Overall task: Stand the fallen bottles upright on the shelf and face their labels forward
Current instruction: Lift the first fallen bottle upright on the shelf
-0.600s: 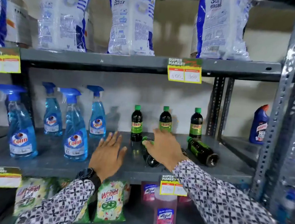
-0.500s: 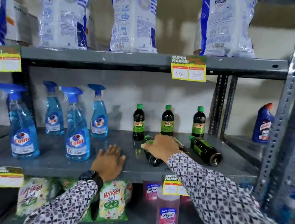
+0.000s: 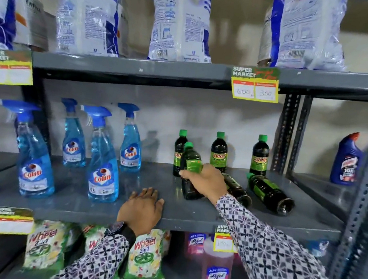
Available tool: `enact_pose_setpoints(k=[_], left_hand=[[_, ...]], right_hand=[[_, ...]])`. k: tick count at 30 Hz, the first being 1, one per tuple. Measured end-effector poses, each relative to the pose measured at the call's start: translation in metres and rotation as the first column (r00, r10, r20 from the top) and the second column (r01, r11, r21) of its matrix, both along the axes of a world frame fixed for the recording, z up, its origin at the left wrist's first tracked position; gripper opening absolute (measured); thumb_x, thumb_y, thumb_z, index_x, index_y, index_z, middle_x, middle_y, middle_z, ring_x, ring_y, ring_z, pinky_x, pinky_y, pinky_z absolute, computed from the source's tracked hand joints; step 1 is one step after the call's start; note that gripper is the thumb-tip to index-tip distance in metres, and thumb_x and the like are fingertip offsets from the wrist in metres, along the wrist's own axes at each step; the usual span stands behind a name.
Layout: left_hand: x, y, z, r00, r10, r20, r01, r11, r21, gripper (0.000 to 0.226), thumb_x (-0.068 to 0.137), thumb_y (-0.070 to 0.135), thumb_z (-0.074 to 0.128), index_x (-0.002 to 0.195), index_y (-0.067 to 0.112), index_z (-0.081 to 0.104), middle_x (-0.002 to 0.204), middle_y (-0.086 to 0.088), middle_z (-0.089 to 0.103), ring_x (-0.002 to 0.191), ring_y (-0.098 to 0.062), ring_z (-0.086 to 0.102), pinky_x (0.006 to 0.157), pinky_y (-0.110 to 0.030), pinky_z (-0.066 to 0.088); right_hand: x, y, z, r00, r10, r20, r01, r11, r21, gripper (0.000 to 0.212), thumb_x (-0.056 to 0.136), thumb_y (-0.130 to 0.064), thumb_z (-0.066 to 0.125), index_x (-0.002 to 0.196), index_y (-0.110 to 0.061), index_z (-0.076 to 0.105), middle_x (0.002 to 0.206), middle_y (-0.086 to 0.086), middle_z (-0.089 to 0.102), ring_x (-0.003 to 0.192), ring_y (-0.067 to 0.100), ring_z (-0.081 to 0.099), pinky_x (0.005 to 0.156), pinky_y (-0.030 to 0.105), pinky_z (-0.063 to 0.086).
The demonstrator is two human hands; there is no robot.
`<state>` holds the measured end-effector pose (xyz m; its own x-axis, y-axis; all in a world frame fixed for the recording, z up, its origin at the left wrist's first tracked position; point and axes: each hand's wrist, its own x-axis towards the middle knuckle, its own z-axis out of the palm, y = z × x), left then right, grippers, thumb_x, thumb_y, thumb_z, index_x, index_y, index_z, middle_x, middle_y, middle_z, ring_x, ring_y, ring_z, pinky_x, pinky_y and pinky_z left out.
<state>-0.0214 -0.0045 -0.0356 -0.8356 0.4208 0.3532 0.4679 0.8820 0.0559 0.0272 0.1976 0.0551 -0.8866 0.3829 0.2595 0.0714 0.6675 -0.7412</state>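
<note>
On the grey middle shelf (image 3: 194,213) my right hand (image 3: 206,181) grips a dark bottle with a green cap and label (image 3: 190,160), tilted almost upright, its base on the shelf. Two more dark bottles lie on their sides: one (image 3: 237,188) just right of my hand, partly hidden by it, and one (image 3: 269,192) further right. Three like bottles stand upright at the back: left (image 3: 179,147), middle (image 3: 219,152), right (image 3: 260,156), the latter two labels facing forward. My left hand (image 3: 142,209) rests flat on the shelf's front edge, fingers together, holding nothing.
Several blue Colin spray bottles (image 3: 103,168) stand on the left of the same shelf. White detergent bags (image 3: 180,23) fill the shelf above. Wheel packets (image 3: 144,256) and pink Lizol bottles (image 3: 216,269) sit below. A blue bottle (image 3: 346,160) stands beyond the perforated steel uprights (image 3: 287,135).
My right hand has closed on the leftmost fallen bottle and raised it from lying to nearly upright. My left hand has slid back toward the shelf's front edge.
</note>
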Motion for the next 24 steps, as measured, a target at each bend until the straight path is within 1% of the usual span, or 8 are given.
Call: enact_pose_setpoints(k=[2,6,10,15,18,20,22,24], left_hand=[[0.000,0.000,0.000,1.000,0.002,0.015,-0.002,1.000,0.008,0.092,0.085,0.055,-0.005,0.147,0.015,0.049,0.159,-0.008,0.048,0.150,-0.024,0.040,0.123,-0.046,0.028],[0.000,0.001,0.000,0.999,0.022,0.035,-0.022,1.000,0.000,0.090,0.087,0.055,-0.006,0.153,0.018,0.043,0.165,-0.004,0.039,0.154,-0.019,0.033,0.126,-0.044,0.021],[0.000,0.003,0.001,0.998,0.027,0.062,-0.027,1.000,-0.003,0.062,0.105,0.046,0.017,0.155,0.017,0.039,0.167,-0.004,0.036,0.156,-0.019,0.028,0.128,-0.043,0.018],[-0.001,0.002,0.000,0.997,0.022,0.073,-0.023,1.000,0.003,0.061,0.106,0.046,0.019,0.156,0.018,0.038,0.168,-0.003,0.034,0.157,-0.018,0.027,0.129,-0.042,0.017],[-0.002,0.002,-0.001,0.996,0.026,0.080,-0.027,1.000,0.008,0.064,0.104,0.048,0.016,0.157,0.018,0.037,0.168,-0.003,0.033,0.157,-0.017,0.026,0.129,-0.041,0.017],[0.000,0.002,0.000,0.996,0.028,0.083,-0.029,0.999,0.015,0.070,0.099,0.050,0.013,0.156,0.018,0.038,0.168,-0.003,0.034,0.157,-0.017,0.028,0.129,-0.041,0.017],[0.001,0.002,0.000,0.996,0.029,0.087,-0.031,0.999,0.022,0.074,0.096,0.051,0.010,0.156,0.018,0.038,0.168,-0.002,0.034,0.157,-0.017,0.028,0.129,-0.041,0.017],[0.001,0.002,0.000,0.996,0.032,0.085,-0.034,0.999,0.020,0.076,0.095,0.051,0.008,0.157,0.019,0.038,0.168,-0.002,0.034,0.157,-0.017,0.027,0.129,-0.041,0.017]], right_hand=[[0.001,-0.006,-0.008,0.991,-0.005,-0.133,-0.006,0.997,-0.078,0.059,0.071,-0.060,0.083,0.106,-0.020,0.058,0.098,-0.003,0.072,0.091,0.022,0.071,0.081,0.039,0.057],[-0.002,-0.011,-0.027,0.964,0.004,-0.265,-0.035,0.993,-0.113,0.065,0.072,-0.047,0.091,0.110,-0.025,0.043,0.101,-0.009,0.067,0.091,0.017,0.068,0.086,0.041,0.057],[-0.007,-0.007,-0.043,0.961,0.003,-0.275,-0.033,0.994,-0.105,0.069,0.069,-0.045,0.094,0.110,-0.024,0.043,0.099,-0.012,0.066,0.090,0.015,0.068,0.084,0.039,0.057],[-0.003,-0.007,-0.046,0.958,-0.008,-0.286,-0.018,0.996,-0.090,0.084,0.058,-0.053,0.097,0.116,-0.026,0.043,0.106,-0.009,0.066,0.092,0.012,0.065,0.083,0.034,0.055],[-0.004,-0.004,-0.048,0.960,0.027,-0.277,-0.059,0.993,-0.106,0.083,0.061,-0.052,0.096,0.120,-0.027,0.044,0.110,-0.011,0.064,0.095,0.009,0.064,0.085,0.032,0.055],[-0.006,-0.001,-0.049,0.960,0.077,-0.269,-0.123,0.980,-0.158,0.075,0.070,-0.042,0.094,0.126,-0.029,0.045,0.115,-0.009,0.066,0.100,0.005,0.065,0.091,0.031,0.055],[-0.010,0.003,-0.051,0.957,0.141,-0.255,-0.202,0.952,-0.230,0.068,0.082,-0.024,0.087,0.136,-0.029,0.046,0.119,-0.008,0.068,0.104,0.001,0.065,0.096,0.029,0.053],[-0.013,0.007,-0.054,0.949,0.179,-0.258,-0.251,0.926,-0.281,0.072,0.086,-0.014,0.079,0.149,-0.028,0.046,0.123,-0.008,0.071,0.110,0.006,0.068,0.106,0.036,0.054]])
